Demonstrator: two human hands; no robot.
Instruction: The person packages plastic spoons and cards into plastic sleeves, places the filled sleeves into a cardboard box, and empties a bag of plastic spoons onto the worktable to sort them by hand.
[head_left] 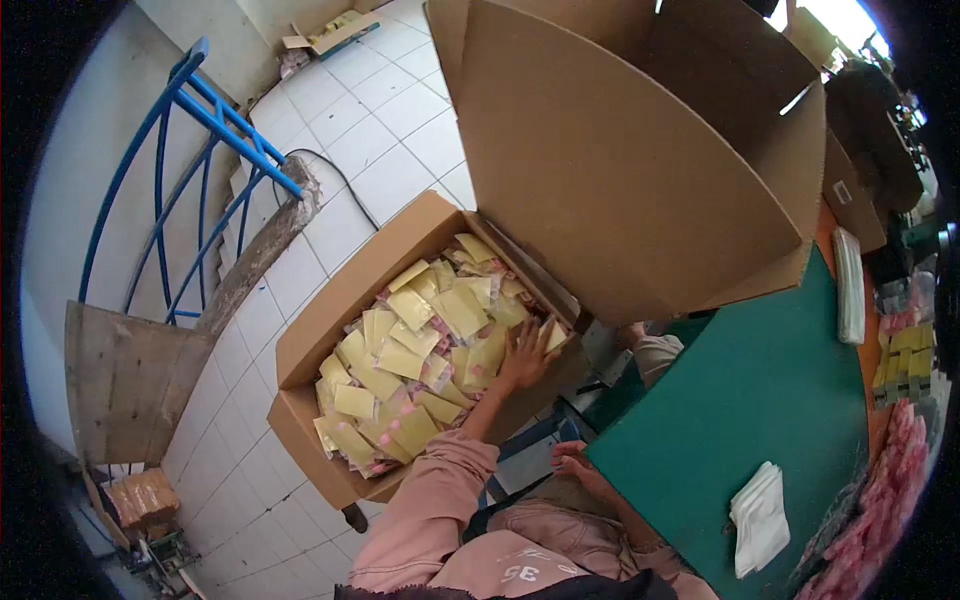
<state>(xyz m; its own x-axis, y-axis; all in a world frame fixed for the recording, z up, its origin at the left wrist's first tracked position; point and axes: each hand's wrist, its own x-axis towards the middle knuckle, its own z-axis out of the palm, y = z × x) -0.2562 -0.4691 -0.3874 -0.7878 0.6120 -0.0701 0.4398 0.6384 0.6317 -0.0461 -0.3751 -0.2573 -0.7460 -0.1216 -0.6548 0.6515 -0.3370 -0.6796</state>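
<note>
My left hand [527, 357] lies with spread fingers on the packets at the right side of an open cardboard box [335, 345]. Many small clear packets [405, 360] with pale yellow cards and bits of pink fill this box. Below the table's left corner, over my lap, is my right hand [573, 462], its fingers loosely apart and nothing seen in it.
A large cardboard box [620, 160] stands beyond the packets. The green table [740, 390] bears white cloths [760, 520] and pink bundles [880, 500]. Another person's hand [630, 335] shows beneath the large box. Blue metal bars [215, 125] stand at left.
</note>
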